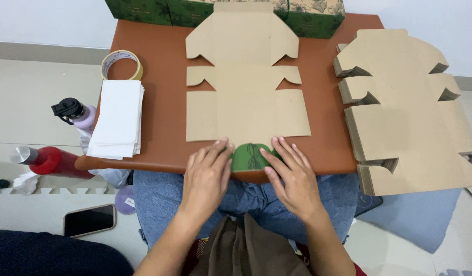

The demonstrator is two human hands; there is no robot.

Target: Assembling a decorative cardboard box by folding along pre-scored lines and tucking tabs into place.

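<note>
Flat cardboard box [246,97] runs lengthwise away from you; both open grips, left hand [208,176] and right hand [292,176], press its green flap [251,157] at the table's near edge, gripping nothing.

The green boxes [154,10] behind the flat cardboard blank [243,87] run off the top edge; the green flap [250,157] below it hides partly under fingers [218,148].
</note>
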